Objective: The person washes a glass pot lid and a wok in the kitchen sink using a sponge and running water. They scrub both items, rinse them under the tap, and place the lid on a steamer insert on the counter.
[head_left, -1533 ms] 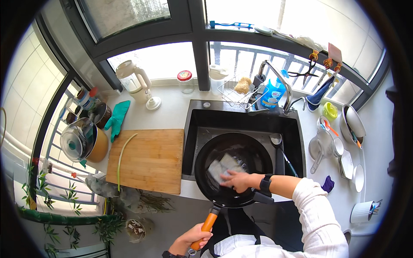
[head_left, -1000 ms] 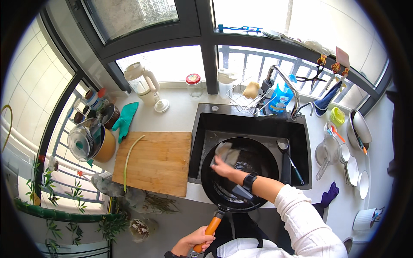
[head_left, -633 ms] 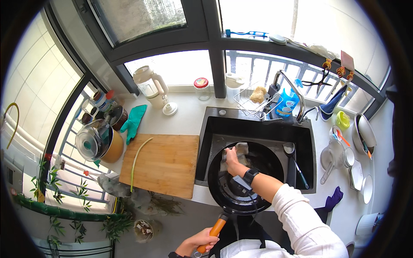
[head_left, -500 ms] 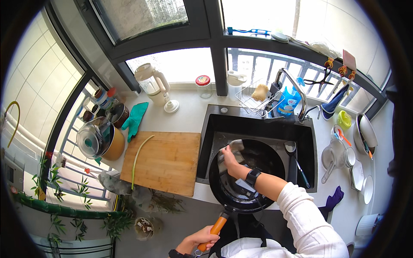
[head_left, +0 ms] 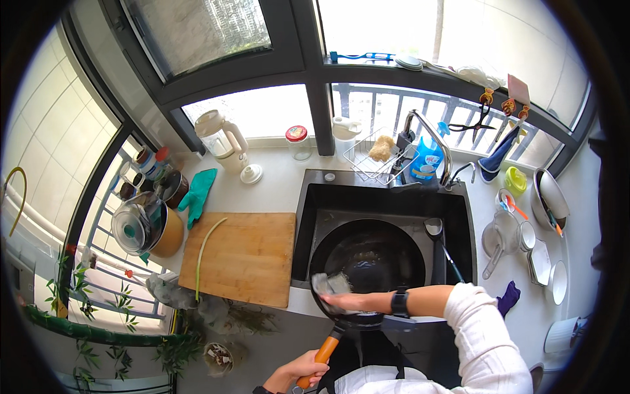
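Note:
A large black wok (head_left: pixel 374 253) rests tilted over the near edge of the dark sink (head_left: pixel 453 210), its inside facing up with a wet shine. My left hand (head_left: pixel 308 366) is wrapped round its orange-brown wooden handle (head_left: pixel 326 349), which points toward me. On the wok's near left wall my right hand (head_left: pixel 351 301) presses a greyish-white cloth (head_left: pixel 331 285); the fingers are partly hidden by it. A ladle (head_left: pixel 443 243) with a dark handle leans in the sink to the right of the wok.
A wooden cutting board (head_left: pixel 246 256) with a long green stalk (head_left: pixel 203 253) lies left of the sink. Behind the sink stand a faucet (head_left: pixel 430 125), a wire rack (head_left: pixel 367 161) with a sponge and a blue bottle (head_left: pixel 426 159). Bowls (head_left: pixel 558 282) and a strainer (head_left: pixel 502 233) sit at right.
My right hand has slid the cloth from the wok's upper left wall down to its near left rim. My left hand keeps its hold on the handle. The view has shifted slightly.

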